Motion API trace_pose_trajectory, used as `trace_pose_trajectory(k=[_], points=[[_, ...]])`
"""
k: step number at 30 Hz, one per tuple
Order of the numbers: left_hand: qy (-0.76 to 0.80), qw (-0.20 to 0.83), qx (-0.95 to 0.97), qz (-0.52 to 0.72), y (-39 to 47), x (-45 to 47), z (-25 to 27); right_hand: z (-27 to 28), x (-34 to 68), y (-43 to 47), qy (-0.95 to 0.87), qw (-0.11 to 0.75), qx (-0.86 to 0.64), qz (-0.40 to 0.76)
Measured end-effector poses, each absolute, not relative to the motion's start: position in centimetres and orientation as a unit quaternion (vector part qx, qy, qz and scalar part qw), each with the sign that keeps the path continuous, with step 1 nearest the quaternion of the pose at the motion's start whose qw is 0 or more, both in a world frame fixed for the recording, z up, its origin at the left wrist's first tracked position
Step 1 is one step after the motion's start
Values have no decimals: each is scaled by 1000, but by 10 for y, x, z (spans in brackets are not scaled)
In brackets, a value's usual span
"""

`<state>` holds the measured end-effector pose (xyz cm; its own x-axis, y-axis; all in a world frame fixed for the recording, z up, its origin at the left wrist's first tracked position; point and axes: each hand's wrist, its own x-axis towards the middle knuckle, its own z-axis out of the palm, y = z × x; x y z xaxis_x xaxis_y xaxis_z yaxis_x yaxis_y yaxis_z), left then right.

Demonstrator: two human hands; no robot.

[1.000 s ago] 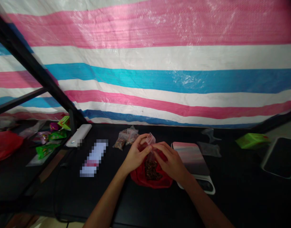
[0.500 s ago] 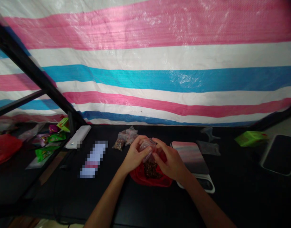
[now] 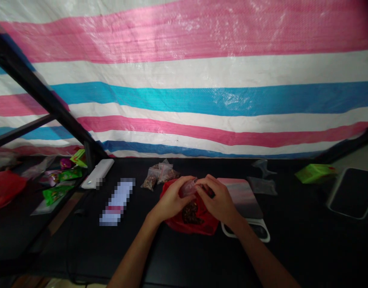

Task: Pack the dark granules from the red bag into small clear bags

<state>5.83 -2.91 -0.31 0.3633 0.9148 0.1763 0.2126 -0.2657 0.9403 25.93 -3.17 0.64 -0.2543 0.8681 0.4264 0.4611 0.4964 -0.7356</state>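
A striped plastic sheet hangs behind the black tabletop. A small clear bag sits between the left hand, curled around it, and the right hand, fingertips pinching its edge, above a red bag holding dark bits.

A person's left hand holds a small clear bag, and the right hand pinches its edge. Just below sits an open red bag with dark little bits inside. Far and to the left lie small filled bags — all bunched together. On the right, a flat scale sits near a green box. A big striped sheet — pink, white and blue — hangs behind the black table.
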Motion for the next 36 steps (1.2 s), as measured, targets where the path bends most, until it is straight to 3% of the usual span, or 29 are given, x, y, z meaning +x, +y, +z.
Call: trace_pose_trajectory(k=[9,19,27,32,36], points=[[416,402,709,404,-28,54,-2,9,266,-25,-716,474,-471,202],[429,371,704,427,-25,56,-2,7,251,-38,-801,404,-355,262],[461,361,618,525,-18,40,4,11,258,-35,-868,250,-402,147],[432,388,629,516,-21,39,7,-4,268,-22,-849,249,-457,88],[443,300,676,507,-22,40,1,-6,275,-18,-836,263,-476,72]])
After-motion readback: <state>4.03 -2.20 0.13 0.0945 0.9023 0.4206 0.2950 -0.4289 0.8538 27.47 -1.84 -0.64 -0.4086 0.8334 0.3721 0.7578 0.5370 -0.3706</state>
